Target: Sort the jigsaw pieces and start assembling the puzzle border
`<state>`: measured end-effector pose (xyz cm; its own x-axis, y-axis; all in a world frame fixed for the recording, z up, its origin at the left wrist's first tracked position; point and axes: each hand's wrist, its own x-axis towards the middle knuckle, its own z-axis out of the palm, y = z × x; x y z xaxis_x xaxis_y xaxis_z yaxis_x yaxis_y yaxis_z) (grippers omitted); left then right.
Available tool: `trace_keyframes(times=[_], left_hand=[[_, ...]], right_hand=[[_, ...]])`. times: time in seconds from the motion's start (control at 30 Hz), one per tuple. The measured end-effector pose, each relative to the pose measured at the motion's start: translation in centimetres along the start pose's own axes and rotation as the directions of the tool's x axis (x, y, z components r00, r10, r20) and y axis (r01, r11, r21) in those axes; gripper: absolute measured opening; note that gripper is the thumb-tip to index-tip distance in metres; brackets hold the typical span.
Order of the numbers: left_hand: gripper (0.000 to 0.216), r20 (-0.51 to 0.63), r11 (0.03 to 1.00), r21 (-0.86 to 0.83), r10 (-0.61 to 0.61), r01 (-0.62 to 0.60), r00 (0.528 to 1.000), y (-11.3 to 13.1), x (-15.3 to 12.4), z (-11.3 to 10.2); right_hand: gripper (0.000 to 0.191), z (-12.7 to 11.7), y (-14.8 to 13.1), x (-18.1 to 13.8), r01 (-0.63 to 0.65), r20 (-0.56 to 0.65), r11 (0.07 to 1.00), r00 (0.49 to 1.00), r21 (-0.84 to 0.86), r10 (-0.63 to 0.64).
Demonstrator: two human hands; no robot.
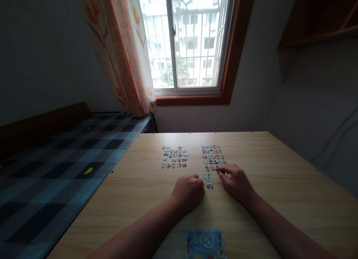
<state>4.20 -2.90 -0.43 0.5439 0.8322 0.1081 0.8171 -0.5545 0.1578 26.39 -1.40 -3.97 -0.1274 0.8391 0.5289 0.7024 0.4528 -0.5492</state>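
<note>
My left hand [188,192] rests on the table as a loose fist, with its fingers curled under; whatever it may hold is hidden. Just right of its knuckles lies a short strip of jigsaw puzzle pieces [208,180], partly joined. My right hand [235,181] has thumb and forefinger pinched on a small puzzle piece [213,168] at the lower edge of the right-hand group. That group of loose puzzle pieces [212,152] is laid out in rows. Farther left, a second group of puzzle pieces [175,154] is spread in uneven rows.
A blue "Bluey" picture box or card [206,245] lies at the near edge of the wooden table [134,199]. Left of the table is a bed with a checked cover [69,169]. A curtain [123,50] and barred window [195,46] are beyond.
</note>
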Motion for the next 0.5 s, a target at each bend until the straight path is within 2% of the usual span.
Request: trace_keyframes(times=[0.13, 0.2, 0.27, 0.33, 0.43, 0.5], left_hand=[[0.029, -0.165, 0.992, 0.069, -0.092, 0.105, 0.982, -0.7, 0.5, -1.1], [0.028, -0.249, 0.975, 0.103, -0.166, 0.196, 0.954, -1.8, 1.0, -2.0], [0.029, -0.285, 0.951, 0.114, -0.245, 0.287, 0.927, -3.4, 1.8, -3.0], [0.03, -0.247, 0.916, 0.114, -0.348, 0.384, 0.904, -5.3, 3.2, -3.7], [0.043, -0.15, 0.855, 0.171, -0.469, 0.49, 0.87, -8.1, 5.8, -4.1], [0.044, -0.131, 0.837, 0.173, -0.503, 0.52, 0.854, -9.5, 7.5, -3.8]], right_hand=[[0.018, 0.1, 0.0, 0.1, -0.008, -0.012, 1.0, 1.0, 0.008, 0.008], [0.017, 0.2, 0.2, 0.1, -0.01, -0.023, 1.0, 1.0, 0.015, 0.01], [0.018, 0.3, 0.3, 0.1, -0.01, -0.033, 1.0, 0.999, 0.021, 0.01], [0.018, 0.4, 0.3, 0.2, -0.01, -0.038, 1.0, 0.999, 0.024, 0.011], [0.018, 0.4, 0.2, 0.3, -0.006, -0.033, 1.0, 0.999, 0.025, 0.007], [0.018, 0.3, 0.1, 0.3, -0.004, -0.037, 1.0, 0.999, 0.027, 0.005]])
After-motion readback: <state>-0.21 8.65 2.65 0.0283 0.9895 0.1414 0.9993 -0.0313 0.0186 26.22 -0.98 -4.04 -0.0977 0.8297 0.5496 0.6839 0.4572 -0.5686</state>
